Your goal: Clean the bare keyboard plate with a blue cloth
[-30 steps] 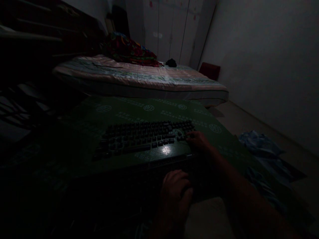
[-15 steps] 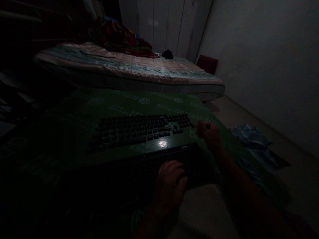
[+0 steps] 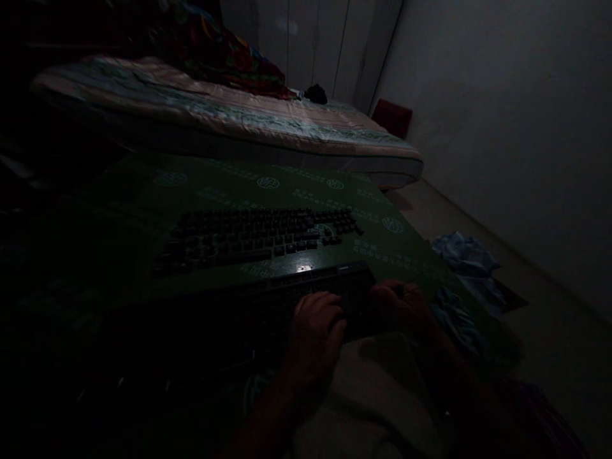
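A dark keyboard (image 3: 210,338) lies along the near side of the green table, its surface mostly lost in shadow. On its right part rests my left hand (image 3: 318,322), fingers slightly bent and lying over it, with nothing visible in them. My right hand (image 3: 401,303) is at the keyboard's right end, fingertips pinched together; whatever is between them is too dark to make out. Beyond the keyboard, loose black keycaps (image 3: 248,239) are laid out in rows in a keyboard pattern, with the table's print showing through gaps.
The green table (image 3: 229,185) has printed globes and lettering. Behind it stands a bed with a striped mattress (image 3: 239,124) and a red patterned cloth (image 3: 229,67). Crumpled cloth (image 3: 456,315) lies near the table's right edge, and more clothing (image 3: 466,255) lies farther right.
My right hand has come back from beside the right end of the keycap rows to the keyboard's right end. The left hand stays on the keyboard. The view has shifted slightly.
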Motion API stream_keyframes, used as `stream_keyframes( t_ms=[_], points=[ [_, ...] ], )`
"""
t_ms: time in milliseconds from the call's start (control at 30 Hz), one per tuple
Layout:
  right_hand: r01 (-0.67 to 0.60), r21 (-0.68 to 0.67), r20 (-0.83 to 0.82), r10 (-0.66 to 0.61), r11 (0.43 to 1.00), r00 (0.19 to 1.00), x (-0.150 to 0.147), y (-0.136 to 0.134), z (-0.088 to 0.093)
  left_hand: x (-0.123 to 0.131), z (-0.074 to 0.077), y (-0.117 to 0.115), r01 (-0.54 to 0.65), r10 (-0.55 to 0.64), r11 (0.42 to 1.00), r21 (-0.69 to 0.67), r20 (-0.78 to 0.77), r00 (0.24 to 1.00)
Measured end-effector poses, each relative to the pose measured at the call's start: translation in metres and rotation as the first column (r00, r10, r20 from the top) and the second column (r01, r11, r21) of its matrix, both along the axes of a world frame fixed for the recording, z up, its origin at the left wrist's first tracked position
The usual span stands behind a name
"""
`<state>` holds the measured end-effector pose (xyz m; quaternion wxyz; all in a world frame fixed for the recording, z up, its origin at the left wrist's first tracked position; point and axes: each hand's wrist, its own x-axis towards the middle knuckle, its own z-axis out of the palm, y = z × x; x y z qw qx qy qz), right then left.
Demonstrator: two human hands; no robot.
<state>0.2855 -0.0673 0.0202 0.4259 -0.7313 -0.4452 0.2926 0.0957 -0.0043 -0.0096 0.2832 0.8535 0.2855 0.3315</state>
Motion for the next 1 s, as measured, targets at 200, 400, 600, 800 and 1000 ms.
stream_keyframes(
  t_ms=[200, 400, 600, 800, 1000],
  points=[
    [-0.109, -0.06, -0.036, 0.107, 0.992, 0.994, -0.003, 0.003, -0.002, 0.0, 0.002, -0.002, 0.0, 0.0, 1.0, 0.008, -0.011, 1.0],
    [-0.222, -0.123, 0.015, 0.226, 0.967, 0.974, 0.002, 0.013, -0.002, 0.0, -0.001, -0.003, 0.021, -0.02, 0.999, 0.039, -0.026, 0.999],
    [-0.332, -0.191, 0.033, 0.344, 0.924, 0.938, 0.004, 0.025, 0.005, 0.0, -0.001, -0.004, 0.015, -0.013, 0.999, 0.045, -0.037, 0.999],
    [-0.416, -0.24, 0.09, 0.447, 0.877, 0.89, 0.0, 0.035, 0.01, 0.002, -0.001, -0.005, 0.017, -0.013, 0.997, 0.074, -0.049, 0.999],
    [-0.347, -0.203, 0.279, 0.394, 0.916, 0.876, -0.011, 0.037, 0.009, 0.005, 0.001, -0.01, 0.005, 0.012, 0.992, 0.124, -0.139, 0.99]
  ],
)
